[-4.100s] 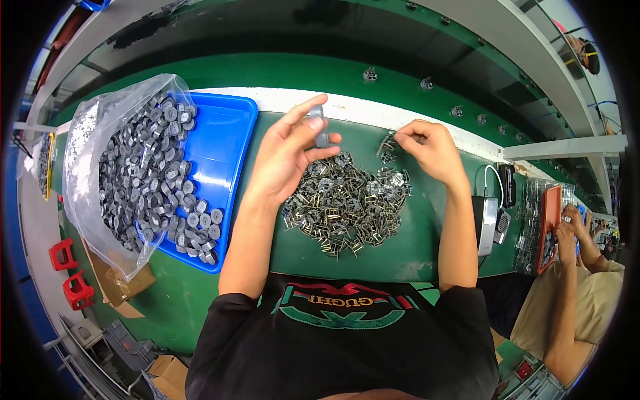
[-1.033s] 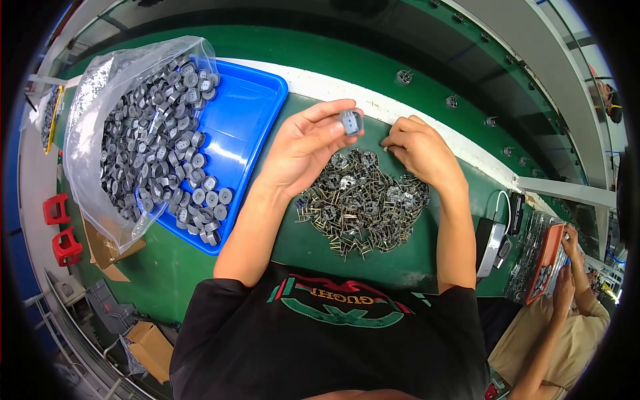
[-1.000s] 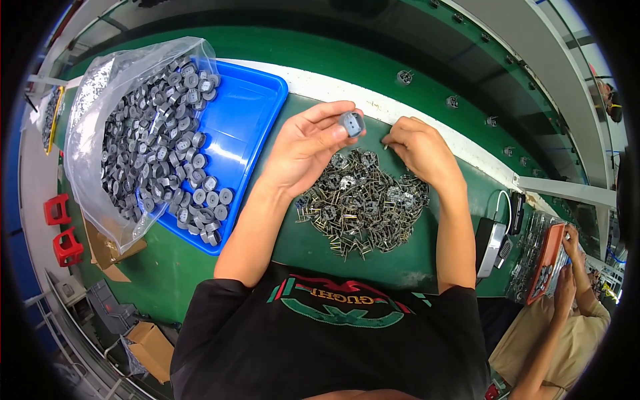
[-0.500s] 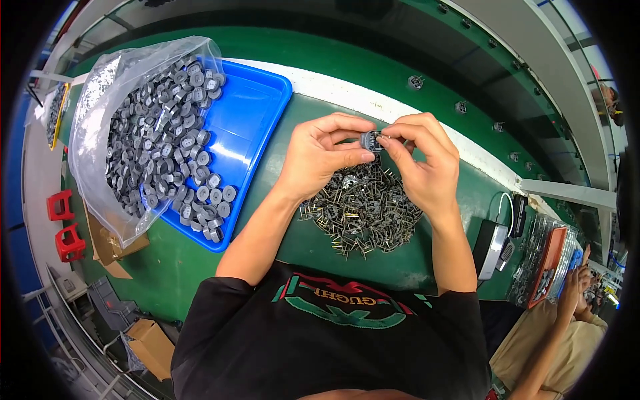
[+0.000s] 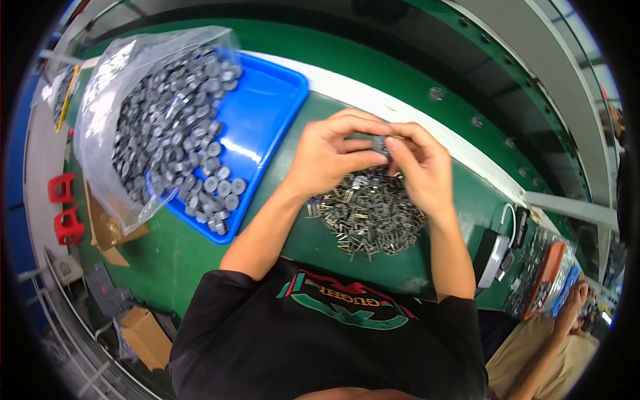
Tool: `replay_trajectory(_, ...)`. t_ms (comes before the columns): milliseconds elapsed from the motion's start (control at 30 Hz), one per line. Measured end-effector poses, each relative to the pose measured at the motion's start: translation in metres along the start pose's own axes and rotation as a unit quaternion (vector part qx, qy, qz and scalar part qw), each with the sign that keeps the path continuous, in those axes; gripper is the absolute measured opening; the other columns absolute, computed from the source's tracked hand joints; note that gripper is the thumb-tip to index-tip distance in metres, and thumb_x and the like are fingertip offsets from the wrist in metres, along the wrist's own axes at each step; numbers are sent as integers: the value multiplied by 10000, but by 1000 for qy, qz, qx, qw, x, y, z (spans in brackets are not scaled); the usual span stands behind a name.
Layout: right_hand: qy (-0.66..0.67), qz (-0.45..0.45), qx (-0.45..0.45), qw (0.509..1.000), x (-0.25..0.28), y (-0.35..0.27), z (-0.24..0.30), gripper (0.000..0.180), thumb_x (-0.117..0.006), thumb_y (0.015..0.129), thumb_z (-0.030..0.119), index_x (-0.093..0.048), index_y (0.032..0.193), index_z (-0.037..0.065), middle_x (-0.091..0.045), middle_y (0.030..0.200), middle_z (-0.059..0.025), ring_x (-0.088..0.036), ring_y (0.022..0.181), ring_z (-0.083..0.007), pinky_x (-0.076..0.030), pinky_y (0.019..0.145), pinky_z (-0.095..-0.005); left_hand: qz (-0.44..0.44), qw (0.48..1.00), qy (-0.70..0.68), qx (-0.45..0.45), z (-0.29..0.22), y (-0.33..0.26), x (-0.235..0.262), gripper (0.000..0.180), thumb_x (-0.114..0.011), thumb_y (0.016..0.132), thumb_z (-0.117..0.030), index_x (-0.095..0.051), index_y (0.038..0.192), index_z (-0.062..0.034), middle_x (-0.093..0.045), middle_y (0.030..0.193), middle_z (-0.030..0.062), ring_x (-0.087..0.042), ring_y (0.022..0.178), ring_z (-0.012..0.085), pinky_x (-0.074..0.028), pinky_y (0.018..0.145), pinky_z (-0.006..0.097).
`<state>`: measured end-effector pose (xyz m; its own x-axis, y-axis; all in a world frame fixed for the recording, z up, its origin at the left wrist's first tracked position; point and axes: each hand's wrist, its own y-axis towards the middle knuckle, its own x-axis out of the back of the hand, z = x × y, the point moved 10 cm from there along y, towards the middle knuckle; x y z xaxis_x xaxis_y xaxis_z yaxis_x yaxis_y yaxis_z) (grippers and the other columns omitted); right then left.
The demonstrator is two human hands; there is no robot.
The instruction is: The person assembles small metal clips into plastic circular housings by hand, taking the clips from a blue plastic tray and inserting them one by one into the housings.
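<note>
Above the table, my left hand (image 5: 333, 152) and my right hand (image 5: 421, 165) meet with their fingertips on one small round grey plastic part (image 5: 381, 145). The left thumb and fingers pinch it from one side. My right thumb and fingers press against its other side and partly cover it. Just below the hands lies a heap of small dark pieces with metal pins (image 5: 373, 213). To the left, a blue tray (image 5: 263, 113) carries many grey round plastic parts (image 5: 177, 133), most of them spilling from a clear plastic bag (image 5: 100, 127).
Beyond the white table edge (image 5: 360, 100), a green conveyor belt (image 5: 320, 53) carries several spaced pinned parts (image 5: 437, 94). A black and silver device (image 5: 492, 257) with a white cable sits at right. A co-worker's hand (image 5: 579, 297) is at far right. Red stools (image 5: 69, 225) stand at left.
My right fingers have closed in over the grey part, hiding more of it. The whole view has shifted slightly, and the parts on the belt appear displaced to the right.
</note>
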<state>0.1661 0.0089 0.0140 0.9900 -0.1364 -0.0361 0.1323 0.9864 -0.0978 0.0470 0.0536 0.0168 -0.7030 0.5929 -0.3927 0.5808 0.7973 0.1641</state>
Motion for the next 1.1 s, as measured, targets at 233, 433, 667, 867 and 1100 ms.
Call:
replay_trajectory(233, -51, 64, -54, 995, 5, 14, -10, 133, -680, 890, 82, -668, 992, -2, -656, 781, -4, -573, 652, -50, -442, 560, -197, -99, 927, 358, -48, -49, -42, 22, 400, -794, 738, -30, -694, 1119, -94, -563, 925, 32, -521, 752, 93, -437, 654, 235)
replay_trajectory(433, -429, -87, 117, 891, 70, 113, 12, 205, -648, 859, 185, -684, 973, 18, -704, 860, -124, -680, 790, -244, -506, 727, -347, -302, 915, 269, -21, -75, -128, 112, 300, -558, 874, 89, -471, 1115, -66, -311, 641, -110, -280, 551, -4, -210, 486, 187)
replay_trajectory(667, -574, -115, 171, 792, 85, 102, 14, 269, -646, 854, 149, -655, 1113, 72, -639, 1021, -137, -625, 974, -346, -513, 829, -435, -349, 821, 443, -89, -114, -153, 138, 379, -449, 764, 166, -454, 1079, -45, -318, 726, -30, -302, 631, 51, -245, 541, 207)
replay_trajectory(867, -480, 151, 5, 864, 73, 9, 2, 244, -673, 794, 91, -680, 1035, 56, -624, 851, -112, -616, 782, -292, -490, 711, -378, -346, 749, 560, 72, -103, -159, 153, 240, -507, 839, 103, -532, 1034, -34, -354, 659, -13, -330, 570, 103, -282, 519, 267)
replay_trajectory(1100, -431, 140, -23, 891, 76, -13, -27, 183, -680, 784, 23, -699, 965, 36, -644, 831, -114, -629, 769, -256, -495, 700, -340, -94, 671, 714, 178, -73, -124, 121, 244, -681, 816, -108, -693, 1053, -51, -565, 915, 125, -555, 913, 293, -421, 829, 387)
